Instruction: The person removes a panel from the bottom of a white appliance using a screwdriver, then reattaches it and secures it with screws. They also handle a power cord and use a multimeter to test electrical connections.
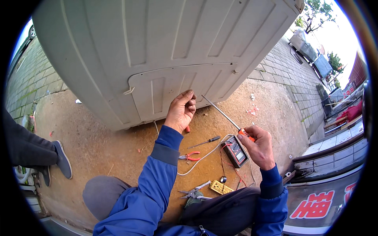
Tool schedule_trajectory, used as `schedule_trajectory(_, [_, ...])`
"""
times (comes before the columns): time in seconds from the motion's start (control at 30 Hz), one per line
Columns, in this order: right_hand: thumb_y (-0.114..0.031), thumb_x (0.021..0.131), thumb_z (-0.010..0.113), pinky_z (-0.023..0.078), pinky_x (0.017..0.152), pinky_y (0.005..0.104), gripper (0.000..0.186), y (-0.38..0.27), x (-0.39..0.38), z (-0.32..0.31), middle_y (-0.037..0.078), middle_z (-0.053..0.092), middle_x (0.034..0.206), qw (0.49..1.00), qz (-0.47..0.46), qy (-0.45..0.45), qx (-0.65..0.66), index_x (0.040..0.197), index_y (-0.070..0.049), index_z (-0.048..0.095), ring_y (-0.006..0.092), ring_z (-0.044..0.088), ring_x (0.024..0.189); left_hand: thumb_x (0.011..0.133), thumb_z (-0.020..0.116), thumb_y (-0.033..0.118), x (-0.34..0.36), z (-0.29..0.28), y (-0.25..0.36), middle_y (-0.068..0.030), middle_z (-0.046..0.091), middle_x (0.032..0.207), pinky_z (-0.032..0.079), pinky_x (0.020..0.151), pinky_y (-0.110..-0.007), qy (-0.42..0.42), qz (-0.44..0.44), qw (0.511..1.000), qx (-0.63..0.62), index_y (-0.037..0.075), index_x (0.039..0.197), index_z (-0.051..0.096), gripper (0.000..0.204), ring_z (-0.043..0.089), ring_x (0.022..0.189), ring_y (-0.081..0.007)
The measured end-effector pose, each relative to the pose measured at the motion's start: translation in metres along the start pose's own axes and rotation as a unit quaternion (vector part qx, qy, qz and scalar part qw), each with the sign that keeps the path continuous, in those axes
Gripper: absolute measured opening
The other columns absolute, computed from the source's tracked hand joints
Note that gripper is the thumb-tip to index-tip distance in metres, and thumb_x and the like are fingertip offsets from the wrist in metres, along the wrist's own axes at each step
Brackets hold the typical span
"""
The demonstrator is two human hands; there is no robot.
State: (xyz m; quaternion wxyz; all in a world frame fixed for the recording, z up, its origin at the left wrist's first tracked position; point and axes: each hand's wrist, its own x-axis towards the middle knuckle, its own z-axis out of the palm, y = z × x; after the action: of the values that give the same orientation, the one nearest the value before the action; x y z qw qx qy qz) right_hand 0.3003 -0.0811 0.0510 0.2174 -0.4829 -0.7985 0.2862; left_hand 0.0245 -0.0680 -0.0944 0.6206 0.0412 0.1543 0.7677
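My right hand [260, 147] grips a screwdriver [224, 114] by its orange handle. Its long metal shaft points up and left, the tip free in the air just right of my left hand [182, 111]. Thumb and fingers of that left hand are pinched together; whatever they hold, if anything, is too small to make out. Behind both hands stands a large white appliance [94, 51] with ribbed sheet metal. Low on it sits a rectangular access panel [159, 92], with a pale clip [129, 91] at its left and another clip [235, 72] at its right edge.
On the ground lie a black-handled screwdriver [204, 142], red-handled pliers [191, 156], a multimeter [237, 151] with leads, a yellow power strip [221, 187] and metal pliers [193, 193]. A white cable [204, 157] loops between them. Another person's shoe [63, 159] is at left.
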Motion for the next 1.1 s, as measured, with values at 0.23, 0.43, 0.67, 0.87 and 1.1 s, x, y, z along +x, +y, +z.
schedule_trajectory(0.23, [-0.016,0.081,0.079,0.054,0.068,0.0314,0.025,-0.003,-0.002,0.001,0.015,0.071,0.079,0.999,-0.036,0.019,-0.011,0.096,0.003,0.071,0.0187,0.069,0.072,0.092,0.072,0.008,-0.001,0.007,-0.003,-0.0057,0.065,0.094,0.053,0.063,-0.021,-0.019,-0.038,0.991,-0.128,0.004,0.103,0.069,0.012,0.061,0.079,-0.0127])
schedule_trajectory(0.43, [-0.014,0.08,0.079,0.053,0.066,0.0312,0.024,-0.005,-0.002,0.002,0.015,0.069,0.079,0.996,-0.08,0.034,-0.024,0.096,0.003,0.072,0.0209,0.067,0.07,0.092,0.071,0.008,-0.005,0.013,-0.004,-0.0086,0.064,0.099,0.056,0.065,-0.022,-0.084,-0.088,0.97,-0.211,0.001,0.107,0.066,0.017,0.062,0.082,-0.0151])
schedule_trajectory(0.67, [-0.012,0.08,0.079,0.052,0.066,0.0317,0.023,-0.001,-0.001,0.006,0.015,0.067,0.079,0.994,-0.093,0.042,-0.022,0.096,0.002,0.072,0.021,0.066,0.07,0.093,0.069,0.005,-0.005,0.018,-0.005,-0.012,0.062,0.103,0.061,0.071,-0.024,-0.089,-0.083,0.967,-0.223,-0.002,0.108,0.064,0.017,0.064,0.086,-0.0172])
schedule_trajectory(0.87, [-0.012,0.08,0.079,0.051,0.065,0.0321,0.022,-0.001,-0.002,0.007,0.014,0.067,0.079,0.994,-0.102,0.045,-0.024,0.096,0.002,0.072,0.0214,0.066,0.07,0.095,0.068,0.006,-0.007,0.021,-0.009,-0.0108,0.061,0.105,0.061,0.073,-0.023,-0.093,-0.093,0.967,-0.219,-0.002,0.109,0.064,0.017,0.061,0.086,-0.0151])
schedule_trajectory(1.1, [-0.012,0.081,0.079,0.05,0.062,0.0306,0.025,-0.009,-0.004,0.009,0.015,0.066,0.078,0.958,-0.201,0.101,-0.177,0.101,0.0,0.071,0.0201,0.065,0.068,0.093,0.07,0.006,-0.005,0.018,-0.011,-0.0112,0.066,0.099,0.064,0.07,-0.024,-0.071,-0.066,0.979,-0.178,-0.003,0.104,0.066,0.015,0.068,0.083,-0.016])
